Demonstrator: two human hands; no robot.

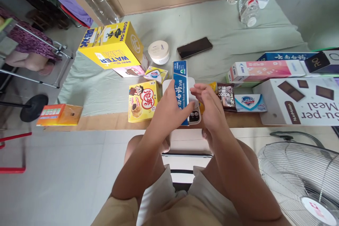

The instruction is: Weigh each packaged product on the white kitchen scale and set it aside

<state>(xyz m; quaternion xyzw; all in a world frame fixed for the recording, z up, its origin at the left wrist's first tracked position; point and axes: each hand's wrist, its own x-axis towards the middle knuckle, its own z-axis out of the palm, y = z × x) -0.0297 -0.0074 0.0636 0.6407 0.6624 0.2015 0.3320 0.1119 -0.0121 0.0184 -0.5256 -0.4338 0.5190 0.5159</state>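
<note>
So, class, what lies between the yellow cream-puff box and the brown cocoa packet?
The head view shows the left hand on the blue toothpaste box, a partly covered white phone, the right hand and a mostly hidden yellow item.

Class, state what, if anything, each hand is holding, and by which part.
Left hand: the blue toothpaste box, apparently by its lower half. Right hand: no hold visible.

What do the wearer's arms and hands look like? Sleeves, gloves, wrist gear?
Bare left hand and right hand, both without gloves. No watch, bracelet, ring, cable or marking shows on the hands or forearms. The sleeves are short, plain tan, ending around the elbows; only an edge of the right one shows. Some fingers are partly hidden.
</note>
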